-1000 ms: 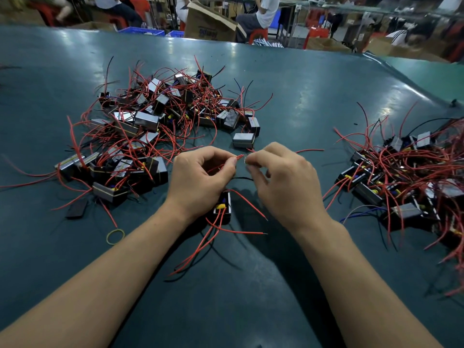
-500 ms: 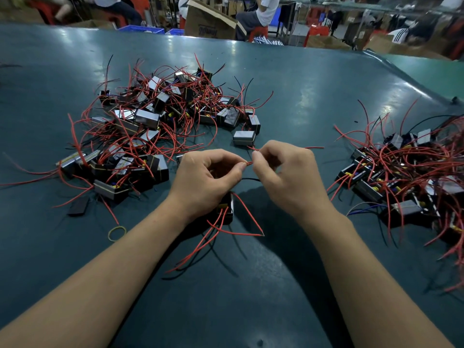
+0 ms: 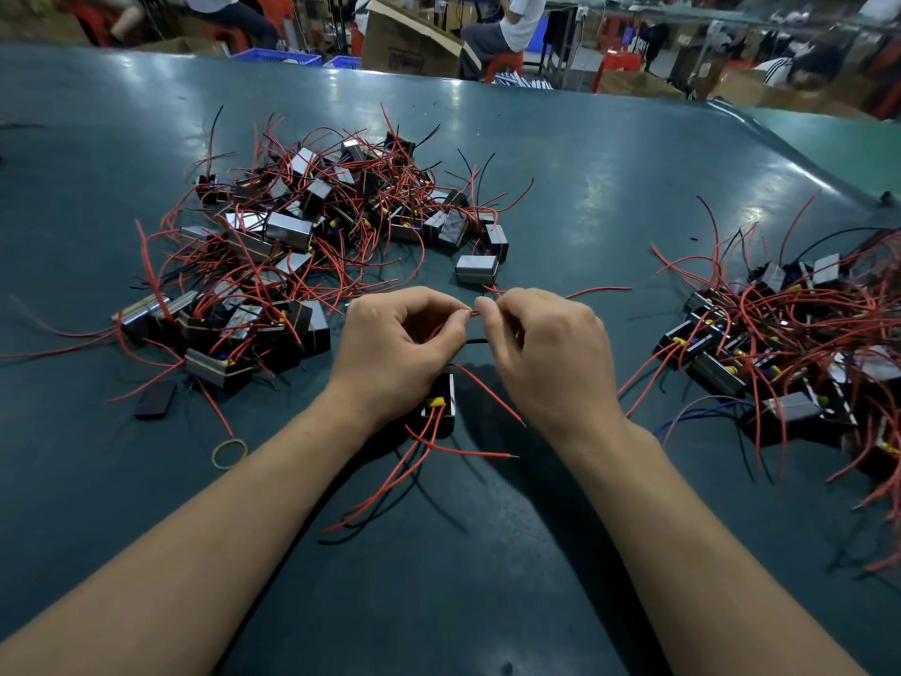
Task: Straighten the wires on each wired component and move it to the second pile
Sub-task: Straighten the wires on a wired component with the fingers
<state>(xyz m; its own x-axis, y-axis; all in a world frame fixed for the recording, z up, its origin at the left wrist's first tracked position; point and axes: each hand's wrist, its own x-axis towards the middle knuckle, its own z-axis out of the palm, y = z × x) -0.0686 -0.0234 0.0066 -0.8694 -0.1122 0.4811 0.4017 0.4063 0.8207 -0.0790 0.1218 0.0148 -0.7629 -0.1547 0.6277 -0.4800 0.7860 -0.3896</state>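
Looking across the dark green table [image 3: 609,197] left to right: the big tangled heap of black-and-grey block components with thin red wires [image 3: 302,246] sat toward the far-left part, with a yellow rubber band [image 3: 230,453] lying loose nearer the front edge, well apart from everything.

Mid-table was the piece I was on, a small black block component with a yellow tab [image 3: 439,407], tucked right under my left wrist with its red leads fanning out toward the near edge. My left hand [image 3: 395,348] had thumb and forefinger pinched on one thin red wire [image 3: 472,312], and my right hand [image 3: 546,353] was pinching that same wire just beside it, fingertips almost touching.

Over at the right edge sat the second pile of the same wired blocks [image 3: 790,344].

My take on handling: these leads looked thin and springy, bendy enough to hold a kink, so I figured pinch close together and stroke outward gently rather than yank. The block looked light, so I'd carry it by the body, not dangle it by the wires.
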